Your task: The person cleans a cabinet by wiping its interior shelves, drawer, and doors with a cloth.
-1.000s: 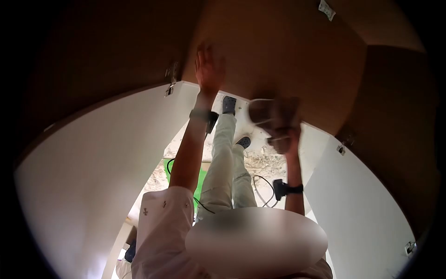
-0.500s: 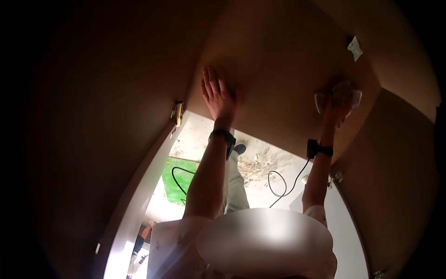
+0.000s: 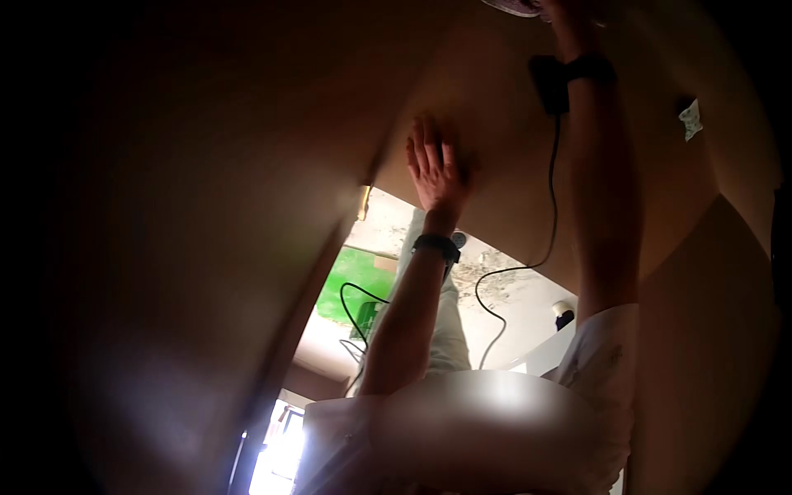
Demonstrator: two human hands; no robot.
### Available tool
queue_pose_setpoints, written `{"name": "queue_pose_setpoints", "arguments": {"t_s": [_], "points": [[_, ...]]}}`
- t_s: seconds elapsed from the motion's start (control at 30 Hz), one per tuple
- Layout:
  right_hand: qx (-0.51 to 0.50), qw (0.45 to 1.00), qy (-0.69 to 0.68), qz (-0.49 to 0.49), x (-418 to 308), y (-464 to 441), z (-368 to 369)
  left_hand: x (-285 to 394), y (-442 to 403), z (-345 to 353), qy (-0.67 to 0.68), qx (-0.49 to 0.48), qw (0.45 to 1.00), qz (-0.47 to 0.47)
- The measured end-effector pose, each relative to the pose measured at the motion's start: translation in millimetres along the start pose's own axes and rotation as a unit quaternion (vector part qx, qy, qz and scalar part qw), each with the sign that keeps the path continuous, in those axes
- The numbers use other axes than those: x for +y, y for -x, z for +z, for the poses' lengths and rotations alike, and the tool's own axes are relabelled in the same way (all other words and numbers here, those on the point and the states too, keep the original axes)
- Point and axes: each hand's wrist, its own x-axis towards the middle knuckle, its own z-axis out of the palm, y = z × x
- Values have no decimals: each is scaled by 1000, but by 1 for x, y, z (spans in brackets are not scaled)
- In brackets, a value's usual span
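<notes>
My left hand [image 3: 435,169] lies flat against a brown board panel [image 3: 503,181], fingers stretched out, holding nothing. A dark band sits on its wrist. At the top edge of the view is my right hand [image 3: 569,16], partly cut off and in shadow. A pale cloth [image 3: 516,7] shows beside its fingers, pressed on the panel; most of the cloth is out of view. A dark box on a wrist strap [image 3: 549,85] sits on my right wrist, and a black cable [image 3: 554,190] hangs from it.
Brown boards enclose me on both sides, with a brass-coloured hinge [image 3: 363,203] at the left edge. A small white label [image 3: 690,120] sticks to the right side. Through the opening below show a stained floor [image 3: 491,268], a green sheet [image 3: 353,276] and my legs.
My right hand has reached farther away with the cloth, up to the view's top edge. My left hand stays flat on the panel; the whole view has shifted.
</notes>
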Motion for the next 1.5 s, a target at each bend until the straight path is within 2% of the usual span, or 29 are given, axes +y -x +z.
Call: {"name": "queue_pose_setpoints", "arguments": {"t_s": [0.03,0.07,0.17,0.23,0.33,0.37,0.43,0.5,0.6,0.63,0.7,0.73,0.77,0.83,0.87,0.9,0.93,0.97,1.03,1.1,1.13,1.17,1.2,1.23,1.3,1.37,1.4,1.43,1.5], "points": [[226,973,23,-34,6,13,32,-2,-5,2,11,23,1000,5],[237,971,19,-30,1,13,34,-1,-5,1,-10,7,1000,3],[228,972,37,-39,-13,37,29,-1,-6,1,4,24,999,22],[198,977,-52,-51,-29,68,22,-3,-1,-5,11,19,999,44],[215,965,-102,-113,-48,110,47,-12,8,0,183,110,974,74],[205,960,-117,-151,-60,128,49,-18,17,-3,183,106,974,85],[252,944,-138,-164,-71,165,53,-19,44,-14,293,103,946,88],[276,934,-161,-159,-68,196,70,-8,86,-39,316,85,940,101],[161,963,-136,-170,-77,249,67,1,135,-69,294,62,940,163],[19,976,-97,-194,-90,264,80,-2,150,-75,298,46,938,169],[181,956,-135,-186,-132,301,130,-11,172,-88,276,33,950,141],[153,967,-94,-178,-141,325,137,-2,176,-92,242,35,957,153],[175,961,-196,-82,-161,354,142,1,173,-96,220,59,960,166],[243,946,-170,-130,-170,400,163,10,173,-93,252,94,948,170],[228,943,-215,-115,-173,444,177,27,179,-91,257,129,942,171],[147,931,-322,-84,-176,475,182,40,167,-102,120,135,956,230],[-90,914,-372,-131,-152,494,175,60,154,-104,200,109,954,193],[-321,840,-402,-172,-128,515,175,68,137,-99,195,104,958,183],[-338,761,-542,-115,-111,574,216,50,104,-80,221,61,955,190],[-187,714,-668,-97,-76,616,238,41,62,-52,211,21,961,176],[-128,651,-748,-19,-66,635,241,23,46,-36,195,-3,966,169],[-55,577,-813,58,-43,658,232,19,36,-22,80,18,974,213],[-13,553,-829,83,-5,671,196,14,28,-3,-37,45,966,251],[24,528,-842,106,28,684,170,9,21,25,-39,42,968,245],[132,543,-810,175,85,708,152,-4,20,68,-105,97,963,229],[267,602,-706,259,140,718,154,31,46,67,-107,118,967,199],[319,648,-631,282,168,709,160,45,55,68,-107,146,967,179],[386,742,-488,251,195,685,159,42,54,77,-121,149,967,168],[336,889,-181,254,238,658,196,29,48,86,-169,147,956,192]]}}
